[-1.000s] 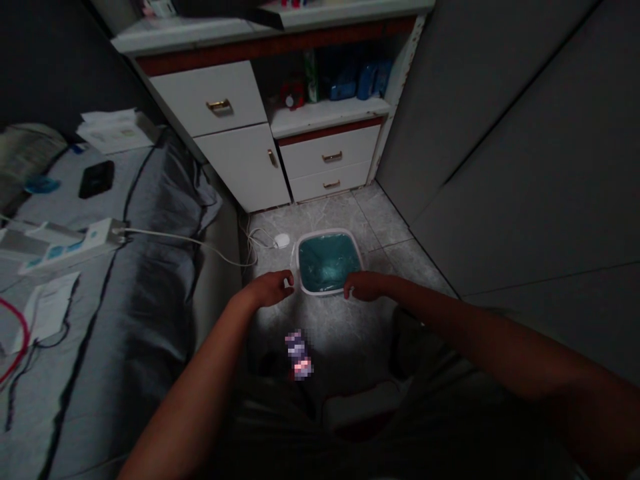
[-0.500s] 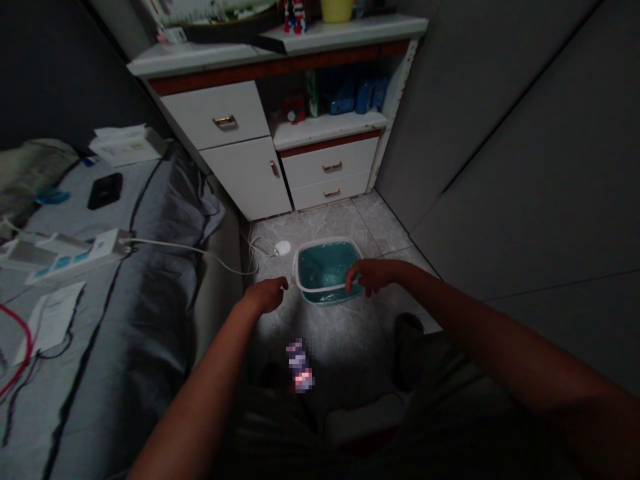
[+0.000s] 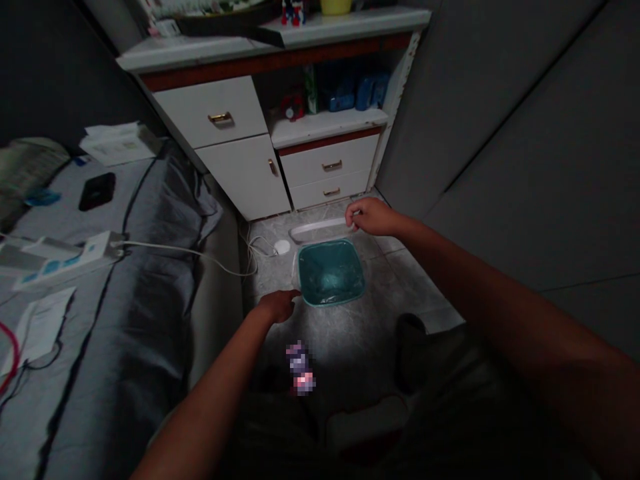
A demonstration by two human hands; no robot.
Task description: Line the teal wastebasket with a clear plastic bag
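Observation:
A teal bin (image 3: 332,301) with a clear plastic liner stands on the tiled floor. Its pale rim ring (image 3: 320,229) is off the bin, beyond the bin's far edge. My right hand (image 3: 371,217) has its fingers closed on the right end of that ring. At the bin's near left edge is my left hand (image 3: 279,306), its index finger stretched toward the liner and the teal rim; whether it grips the liner cannot be made out.
A bed (image 3: 145,280) with a power strip (image 3: 100,250), a phone (image 3: 97,191) and a tissue box (image 3: 120,143) lies left. A white cabinet (image 3: 240,177) stands behind the bin. A cable (image 3: 210,253) hangs to the floor, and a blurred item (image 3: 301,369) lies nearer.
My right hand has lifted the pale ring off the bin and carried it away toward the cabinet. My left hand has moved slightly right and nearer, to the bin's edge.

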